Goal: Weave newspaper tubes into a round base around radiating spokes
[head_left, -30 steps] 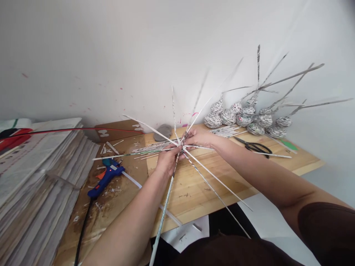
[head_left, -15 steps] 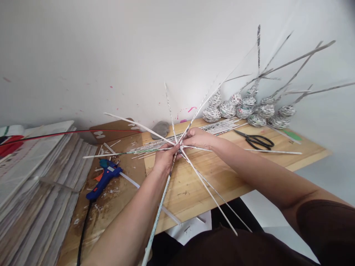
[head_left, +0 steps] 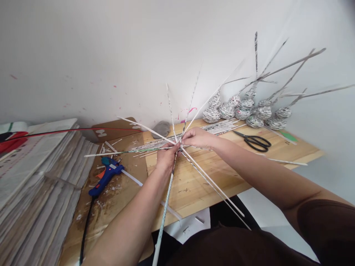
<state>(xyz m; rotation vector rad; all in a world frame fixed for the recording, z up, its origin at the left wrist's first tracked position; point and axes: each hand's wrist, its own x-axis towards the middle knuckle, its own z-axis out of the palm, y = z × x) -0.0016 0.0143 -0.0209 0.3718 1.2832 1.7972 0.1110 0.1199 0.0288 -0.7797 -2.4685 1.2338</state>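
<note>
Two far sticks (head_left: 201, 110) of the paper star (head_left: 183, 148) stand wider apart than half a second before, and its two near-right sticks (head_left: 213, 181) have come almost side by side. Other thin sticks of the same star go out to the left, to the right under the right forearm, and toward the near side. The star is between the two hands, over the desk (head_left: 216, 173); I cannot tell if its centre touches anything below. The left hand (head_left: 166, 157) pinches the centre with thumb and fingers. The right hand (head_left: 196, 137) has its fingertips pressed together at the same crossing, on its far right side.

Just behind the hands, a pile of loose paper sticks (head_left: 222, 126) lies across the desk, and a grey lump (head_left: 161, 128) is beyond it. To the right lie black scissors (head_left: 246, 137); farther, woven gourd shapes (head_left: 243, 112) stand in a group beside the white wall (head_left: 138, 55). On the left, a blue glue gun (head_left: 107, 177) rests among paper scraps, and left of it rises a tall stack of newspapers (head_left: 55, 184).
</note>
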